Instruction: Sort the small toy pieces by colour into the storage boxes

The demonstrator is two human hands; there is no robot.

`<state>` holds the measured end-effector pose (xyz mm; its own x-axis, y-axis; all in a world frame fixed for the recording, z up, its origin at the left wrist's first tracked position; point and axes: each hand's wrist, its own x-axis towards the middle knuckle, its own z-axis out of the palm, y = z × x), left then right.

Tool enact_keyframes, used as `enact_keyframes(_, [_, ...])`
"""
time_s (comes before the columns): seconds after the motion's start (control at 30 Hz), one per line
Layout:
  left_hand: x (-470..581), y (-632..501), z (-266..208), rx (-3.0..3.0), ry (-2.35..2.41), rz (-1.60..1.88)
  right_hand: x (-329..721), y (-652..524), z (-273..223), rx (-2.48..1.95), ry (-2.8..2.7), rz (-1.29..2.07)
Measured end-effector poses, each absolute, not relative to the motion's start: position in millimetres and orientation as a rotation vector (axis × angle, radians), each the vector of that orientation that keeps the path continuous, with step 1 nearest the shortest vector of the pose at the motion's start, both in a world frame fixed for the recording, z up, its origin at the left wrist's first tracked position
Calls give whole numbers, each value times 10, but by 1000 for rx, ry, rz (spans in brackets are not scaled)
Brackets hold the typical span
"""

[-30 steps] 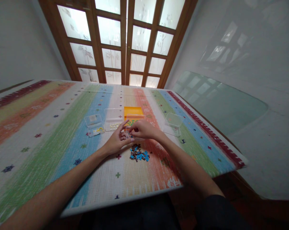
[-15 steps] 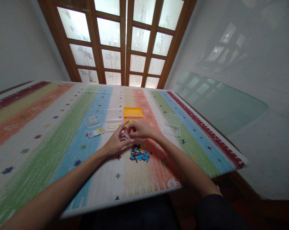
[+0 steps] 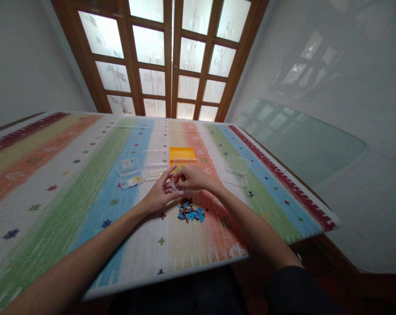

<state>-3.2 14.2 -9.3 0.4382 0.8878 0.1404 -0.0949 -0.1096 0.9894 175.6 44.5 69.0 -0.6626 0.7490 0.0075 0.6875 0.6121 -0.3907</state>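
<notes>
Blue and brown pieces lie near the left hand, thumb side.

Holding both arms out front.
Curving the left grip with thumb out; bending the right grip down close by.

Right hand's grip unclear, doors cropped above

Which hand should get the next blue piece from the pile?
Probably the right hand: it's poised over the nearest clear box, just beyond the pile, while the left hand curls by the box's left side, seemingly steadying it.
</notes>
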Motion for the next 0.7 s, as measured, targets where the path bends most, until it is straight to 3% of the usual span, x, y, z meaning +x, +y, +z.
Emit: enact_keyframes(0.7, [-30,127,-66,1487,759,1004,1975,547,728,-1026,-2859,681])
